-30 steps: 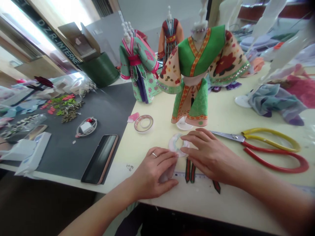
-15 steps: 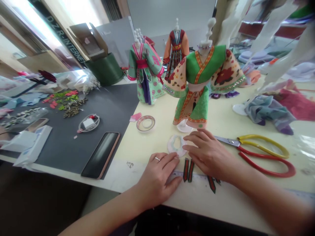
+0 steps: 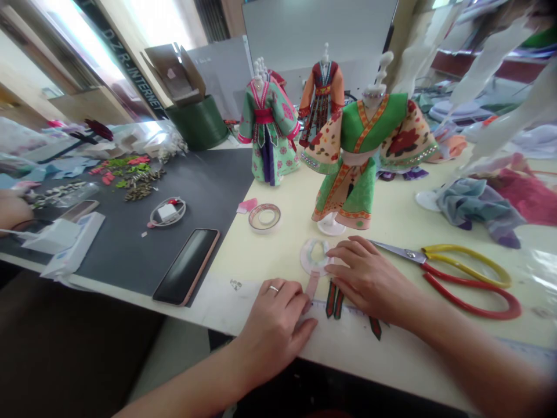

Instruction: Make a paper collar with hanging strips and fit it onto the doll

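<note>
A pale ring-shaped piece [image 3: 306, 257], like a small fabric collar, lies flat on the cream table. My right hand [image 3: 369, 277] rests on its right edge with fingers stretched out. From its lower rim a short pale pink strip [image 3: 312, 284] runs toward me. The strip's near end meets the bent fingertips of my left hand [image 3: 276, 316], whose thumb stays apart. Striped dark green and red ribbon pieces [image 3: 335, 301] lie between my hands, over a ruler line, and another ribbon piece [image 3: 375, 328] sits below my right wrist.
Red-and-yellow-handled scissors [image 3: 470, 284] lie right of my hand. Ahead stands a doll form in a green robe [image 3: 365, 157], with a tape roll [image 3: 264, 217] to its left. A phone [image 3: 187, 267] lies on the grey mat [image 3: 209, 186]. Another person's arm [image 3: 13, 212] shows at far left.
My left hand has drawn back from the ring toward the table's near edge, and the pink strip now shows. My right hand stays on the ring. The view has shifted slightly, and another person's arm has appeared at left.
</note>
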The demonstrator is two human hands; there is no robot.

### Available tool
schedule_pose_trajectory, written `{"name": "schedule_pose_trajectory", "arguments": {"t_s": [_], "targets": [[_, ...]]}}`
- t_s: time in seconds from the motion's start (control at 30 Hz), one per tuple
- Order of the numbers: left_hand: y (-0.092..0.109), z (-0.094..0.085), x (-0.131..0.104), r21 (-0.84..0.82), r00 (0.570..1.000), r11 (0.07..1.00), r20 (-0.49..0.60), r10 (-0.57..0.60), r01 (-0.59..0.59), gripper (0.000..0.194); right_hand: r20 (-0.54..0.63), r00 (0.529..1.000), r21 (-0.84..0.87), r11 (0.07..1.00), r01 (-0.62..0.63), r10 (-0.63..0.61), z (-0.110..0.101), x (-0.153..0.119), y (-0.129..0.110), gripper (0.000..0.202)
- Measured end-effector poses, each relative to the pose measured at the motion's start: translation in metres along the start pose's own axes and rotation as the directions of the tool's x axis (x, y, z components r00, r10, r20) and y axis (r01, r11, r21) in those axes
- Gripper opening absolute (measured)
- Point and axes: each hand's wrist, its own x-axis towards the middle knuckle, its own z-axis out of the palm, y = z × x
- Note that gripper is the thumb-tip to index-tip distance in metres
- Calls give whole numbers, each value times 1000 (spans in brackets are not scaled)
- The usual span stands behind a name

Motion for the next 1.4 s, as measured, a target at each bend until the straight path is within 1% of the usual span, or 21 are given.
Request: {"name": "schedule_pose_trajectory", "arguments": {"t_s": [0.1, 0.2, 0.3, 0.37, 0.5, 0.57, 0.67, 0.73, 0.8, 0.97, 1.17, 1.3, 1.4], "targets": [[3, 2, -1, -67, 999, 998, -40, -6, 3, 12, 12, 1000, 4, 1000, -6, 6, -1, 0, -1, 21], [3, 2, -1, -73, 997, 997, -80, 16, -22, 17, 17, 1000, 8, 1000, -6, 6, -2, -1, -2, 21], [4, 2, -2, -62, 999, 998, -30, 25, -27, 23, 23, 1000, 8, 1000, -5, 5, -2, -1, -2, 21], [5, 2, -2, -81, 1000, 996, -10, 22, -23, 23, 28, 1000, 8, 1000, -8, 8, -2, -1, -2, 21], [7, 2, -5, -153, 999, 987, -24, 45, -48, 22, 23, 1000, 13, 1000, -7, 7, -1, -1, -2, 20], [6, 2, -6, -176, 997, 982, -59, 57, -67, 21, 2, 1000, 20, 1000, -5, 5, -2, -1, -1, 20], [6, 3, -5, -177, 991, 981, -126, 53, -75, 17, -62, 998, 35, 999, -21, 23, -5, -1, 2, 19], [8, 4, -2, -146, 986, 987, -159, 45, -69, 11, -100, 994, 44, 998, -43, 47, -7, -1, 5, 18], [10, 7, 1, -98, 986, 993, -164, 43, -60, 6, -112, 991, 45, 997, -65, 70, -8, -1, 7, 18], [19, 14, 9, 14, 995, 997, -67, 73, -72, 7, -137, 985, 48, 994, -102, 108, -9, -4, 11, 19], [24, 15, 22, 110, 992, 987, 56, 112, -118, 10, -135, 985, 51, 993, -103, 110, -13, -5, 11, 18], [26, 17, 29, 176, 982, 968, 93, 162, -176, 16, -125, 986, 33, 994, -103, 107, -14, -5, 11, 18], [27, 19, 32, 214, 977, 955, 101, 188, -206, 14, -132, 985, 25, 994, -106, 109, -14, -5, 11, 18]]}}
